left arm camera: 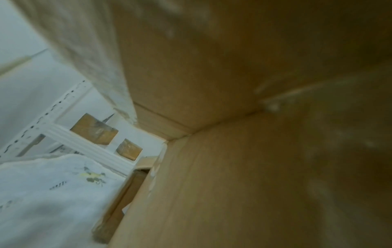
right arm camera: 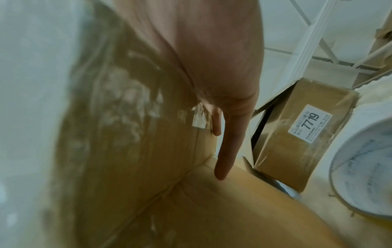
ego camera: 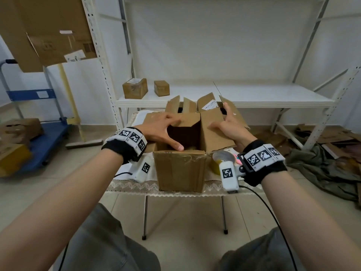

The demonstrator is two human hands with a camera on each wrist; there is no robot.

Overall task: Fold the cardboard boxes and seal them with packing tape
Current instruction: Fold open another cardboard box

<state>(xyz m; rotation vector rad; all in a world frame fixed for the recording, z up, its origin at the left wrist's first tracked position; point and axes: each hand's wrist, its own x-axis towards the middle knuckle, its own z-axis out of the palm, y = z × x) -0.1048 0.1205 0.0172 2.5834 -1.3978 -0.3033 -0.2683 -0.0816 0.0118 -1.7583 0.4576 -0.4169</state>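
**Both hands on the top flaps of an open box**

Shelving rack (ego camera: 224,94): white metal, beyond both hands, against the wall. Two small sealed boxes (ego camera: 135,88) sit on its shelf, beyond the left hand; both also show in the left wrist view.

Small table (ego camera: 136,185): white lace-edged cloth, directly under the hands, metal legs below.

Cardboard box (ego camera: 180,171): stands upright on the table, between the two wrists. Top is open; dark interior visible between the hands. Old tape residue along the near top edge.

Second box (right arm camera: 305,134): taped, white label reading 7719, beyond the right hand's fingers, behind the main box. Its flaps stand up in the head view.

Left flap (ego camera: 154,117): lies under the left hand (ego camera: 158,128). Fingers spread wide and fairly straight across it, thumb stretched over the opening to the near rim. Nothing gripped. Left wrist view shows only blurred cardboard close up.

Right flap (ego camera: 213,132): tilted up and outward. Right hand (ego camera: 229,126) lies flat against it, fingers extended, index finger pointing along the flap's far edge; no curl round it visible. Right wrist view confirms straight fingers on cardboard.

Tape roll (ego camera: 219,161): on the table just beside the right wrist, right of the box, partly hidden by the wrist camera unit.
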